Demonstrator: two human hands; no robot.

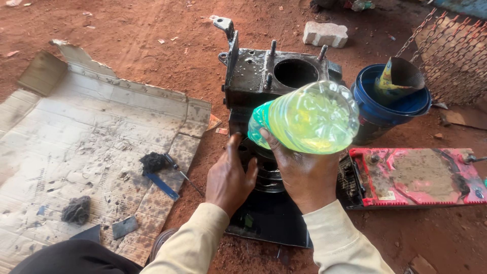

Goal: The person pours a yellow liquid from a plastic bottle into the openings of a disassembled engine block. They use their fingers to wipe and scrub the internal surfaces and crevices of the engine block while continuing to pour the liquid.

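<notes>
My right hand (304,175) grips a clear plastic bottle (309,117) of yellow-green liquid, tipped on its side with the neck pointing left and down over a dark, greasy engine block (253,76). The block stands on red dirt and has a round bore and studs on top. My left hand (229,177) rests with fingers spread against the block's lower front, beside a ribbed round part. A black sheet (269,218) lies under the block.
Flattened, stained cardboard (91,137) lies left with dark rags (76,209), a blue-handled tool (162,185) and metal scraps. A blue bucket (385,109) holding a cut yellow container stands right, a red battered case (416,177) below it. A brick (325,34) and chain-link fence (454,56) lie beyond.
</notes>
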